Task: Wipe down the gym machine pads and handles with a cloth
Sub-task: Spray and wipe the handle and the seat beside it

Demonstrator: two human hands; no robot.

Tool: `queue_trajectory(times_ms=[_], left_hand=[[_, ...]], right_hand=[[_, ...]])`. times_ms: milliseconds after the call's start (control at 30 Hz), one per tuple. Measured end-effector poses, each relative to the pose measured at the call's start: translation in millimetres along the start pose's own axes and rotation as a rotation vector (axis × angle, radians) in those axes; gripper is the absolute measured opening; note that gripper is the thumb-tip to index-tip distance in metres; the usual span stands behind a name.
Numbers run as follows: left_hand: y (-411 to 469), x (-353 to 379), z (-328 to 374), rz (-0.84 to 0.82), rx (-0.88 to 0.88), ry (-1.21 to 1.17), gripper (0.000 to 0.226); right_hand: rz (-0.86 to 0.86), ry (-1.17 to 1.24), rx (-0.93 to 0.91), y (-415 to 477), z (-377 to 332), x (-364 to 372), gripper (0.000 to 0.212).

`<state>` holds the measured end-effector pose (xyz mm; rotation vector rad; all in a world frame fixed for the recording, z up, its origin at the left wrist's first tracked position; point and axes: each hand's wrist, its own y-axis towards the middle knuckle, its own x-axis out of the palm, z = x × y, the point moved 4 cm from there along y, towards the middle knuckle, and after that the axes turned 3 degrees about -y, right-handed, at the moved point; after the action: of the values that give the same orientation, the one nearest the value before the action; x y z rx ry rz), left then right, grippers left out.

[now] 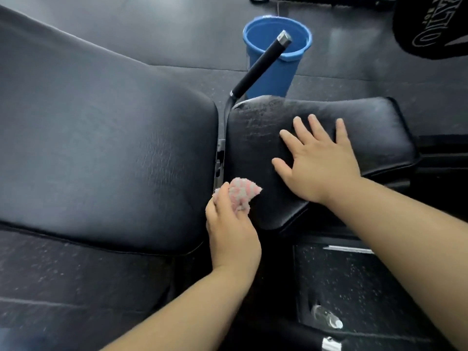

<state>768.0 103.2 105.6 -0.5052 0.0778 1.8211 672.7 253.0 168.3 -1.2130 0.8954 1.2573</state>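
My left hand (231, 229) grips a bunched pink and grey cloth (240, 192) at the near left edge of a small black pad (374, 133), beside the gap to a large black pad (101, 148). My right hand (319, 160) lies flat on the small pad with its fingers spread. A black handle (260, 64) with a metal end cap rises at a slant behind the gap between the two pads.
A blue bucket (278, 69) stands on the dark floor behind the handle. A black frame plate (354, 287) with a metal knob (326, 319) lies below the small pad. A black item with white lettering (430, 29) is at the top right.
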Motion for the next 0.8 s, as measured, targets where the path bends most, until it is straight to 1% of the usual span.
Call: queue_trajectory(times_ms=[33,133,233,300,400,467,533,633,733,800], left_hand=[[8.8,1.4,3.5,0.037,0.003,0.021,0.049],[45.7,8.8,21.3,0.055,-0.015,0.114,0.051],[65.9,6.5,28.4,0.075,-0.068,0.086,0.037],[47.2,1.1,23.3,0.026,-0.085,0.157,0.03],[-1.0,-13.0,17.7,-0.03,-0.142,0.325,0.028],[-8.7,-15.6,18.0,-0.039,-0.187,0.377,0.025],[6.6,-14.8,25.7,-0.023,-0.199,0.411,0.025],[48.6,0.1,40.0,0.013,-0.165,0.415,0.033],[84.5,14.6,49.9,0.054,-0.201,0.396,0.03],[91.8,16.4,50.9,0.037,-0.217,0.378,0.027]], right_hand=[[0.011,-0.002,-0.013,4.9,-3.7,0.4,0.067],[0.061,0.005,-0.003,10.8,-6.4,1.2,0.067],[0.088,0.007,-0.016,11.5,-6.4,2.5,0.068],[0.089,0.008,0.001,10.3,-6.7,3.6,0.067],[0.087,0.016,-0.005,9.7,-6.3,-0.4,0.068],[0.074,0.013,-0.012,8.9,-7.4,-3.7,0.069],[0.078,0.017,-0.017,7.0,-9.0,-4.3,0.069],[0.086,0.021,-0.015,9.0,-9.0,-3.3,0.069],[0.093,0.028,-0.01,11.1,-9.2,-0.6,0.069],[0.084,0.023,-0.006,10.9,-7.7,1.3,0.068]])
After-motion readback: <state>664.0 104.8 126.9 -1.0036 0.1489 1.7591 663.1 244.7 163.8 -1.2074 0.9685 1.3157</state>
